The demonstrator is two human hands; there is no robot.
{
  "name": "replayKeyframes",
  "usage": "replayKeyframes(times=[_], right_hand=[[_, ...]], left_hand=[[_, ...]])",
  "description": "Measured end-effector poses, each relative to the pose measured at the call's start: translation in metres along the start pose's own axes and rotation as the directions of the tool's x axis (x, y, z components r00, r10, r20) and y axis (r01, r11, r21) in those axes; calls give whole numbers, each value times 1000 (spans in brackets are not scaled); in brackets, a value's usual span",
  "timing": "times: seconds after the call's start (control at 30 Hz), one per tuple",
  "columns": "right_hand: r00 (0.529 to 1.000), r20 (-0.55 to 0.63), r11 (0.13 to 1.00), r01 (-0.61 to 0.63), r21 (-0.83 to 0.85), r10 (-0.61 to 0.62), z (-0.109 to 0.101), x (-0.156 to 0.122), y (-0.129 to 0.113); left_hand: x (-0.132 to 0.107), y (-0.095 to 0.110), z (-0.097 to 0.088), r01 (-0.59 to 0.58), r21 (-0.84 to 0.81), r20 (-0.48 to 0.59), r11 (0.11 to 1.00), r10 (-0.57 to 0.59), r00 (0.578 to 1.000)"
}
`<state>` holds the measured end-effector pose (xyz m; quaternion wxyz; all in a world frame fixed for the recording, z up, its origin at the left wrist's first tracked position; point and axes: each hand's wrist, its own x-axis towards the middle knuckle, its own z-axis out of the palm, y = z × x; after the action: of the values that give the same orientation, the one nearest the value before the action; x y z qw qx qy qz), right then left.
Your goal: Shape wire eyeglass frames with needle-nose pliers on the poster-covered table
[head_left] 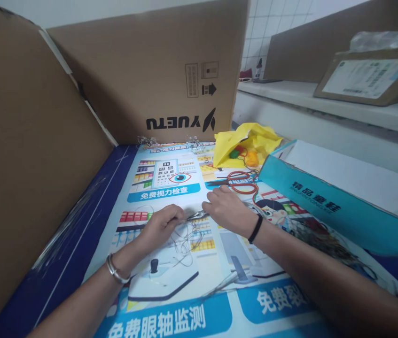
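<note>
My left hand is closed, its fingers pinching one end of a short, shiny bunch of thin wires. At the other end, the fingers of my right hand are closed on the same bunch. Fine loose strands curl below it over the printed sheet. Just beyond my right hand lie scissors with red handles and dark blades. Exact details of the bunch are too small and blurred to make out.
A yellow bag with orange and green yarn lies behind the scissors. At right stands a teal shoebox, with more strands before it. Cardboard walls the back and left. Long strands lie at left.
</note>
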<state>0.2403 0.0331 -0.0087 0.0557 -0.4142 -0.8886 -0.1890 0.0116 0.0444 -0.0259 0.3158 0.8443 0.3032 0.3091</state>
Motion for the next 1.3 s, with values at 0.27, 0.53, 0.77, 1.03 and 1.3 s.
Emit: replayKeyframes(times=[0.27, 0.53, 0.77, 1.03, 1.3], right_hand=[[1000, -5, 1000, 2, 13, -2, 3, 0, -1], [1000, 3, 1000, 19, -22, -18, -1, 2, -1], [999, 31, 1000, 19, 13, -19, 1, 2, -1], [999, 25, 999, 46, 1, -46, 2, 0, 3], [996, -68, 996, 45, -72, -50, -4, -1, 6]], left_hand=[[1, -3, 3, 36, -79, -39, 996, -39, 998], [1, 3, 0, 57, -72, -30, 996, -60, 998], [0, 3, -1, 11, -36, -38, 999, -12, 999], [1, -1, -10, -131, 130, 49, 983, 125, 991], [0, 5, -12, -296, 288, 64, 911, 290, 955]])
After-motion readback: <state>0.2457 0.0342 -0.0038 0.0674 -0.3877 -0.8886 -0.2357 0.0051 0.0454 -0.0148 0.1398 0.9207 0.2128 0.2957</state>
